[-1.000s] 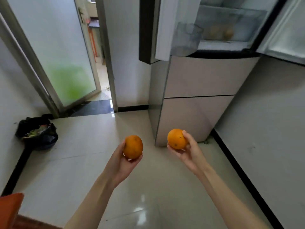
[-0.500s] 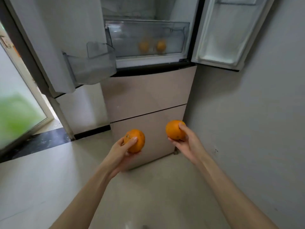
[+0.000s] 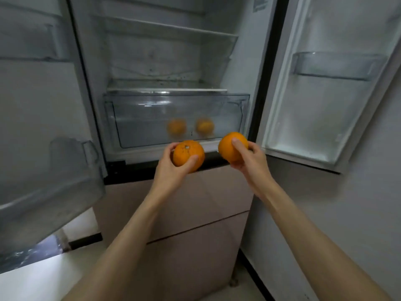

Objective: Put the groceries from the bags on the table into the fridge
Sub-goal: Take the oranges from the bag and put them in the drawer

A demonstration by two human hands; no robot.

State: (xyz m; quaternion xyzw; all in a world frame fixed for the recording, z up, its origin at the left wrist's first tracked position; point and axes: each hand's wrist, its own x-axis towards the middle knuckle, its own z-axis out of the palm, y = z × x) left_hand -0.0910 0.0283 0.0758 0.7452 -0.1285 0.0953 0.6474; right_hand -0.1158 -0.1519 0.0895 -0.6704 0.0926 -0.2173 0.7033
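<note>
The fridge (image 3: 156, 61) stands in front of me with both upper doors swung wide. My left hand (image 3: 171, 168) grips an orange (image 3: 187, 154) just below the clear crisper drawer (image 3: 138, 118). My right hand (image 3: 249, 158) grips a second orange (image 3: 230, 146) at the drawer's lower right corner. Two more oranges (image 3: 176, 126) (image 3: 205, 126) lie inside the drawer, blurred behind its front.
The left door (image 3: 39, 118) with its bin (image 3: 71, 161) juts out at my left. The right door (image 3: 325, 94) carries a clear shelf (image 3: 338, 66). A glass shelf (image 3: 167, 29) sits higher up. Beige lower drawers (image 3: 195, 213) and a grey wall (image 3: 358, 213) lie below and right.
I have come closer to the fridge and the view has tilted up. Both hands have risen with their oranges from in front of the lower drawers to the crisper drawer's front.
</note>
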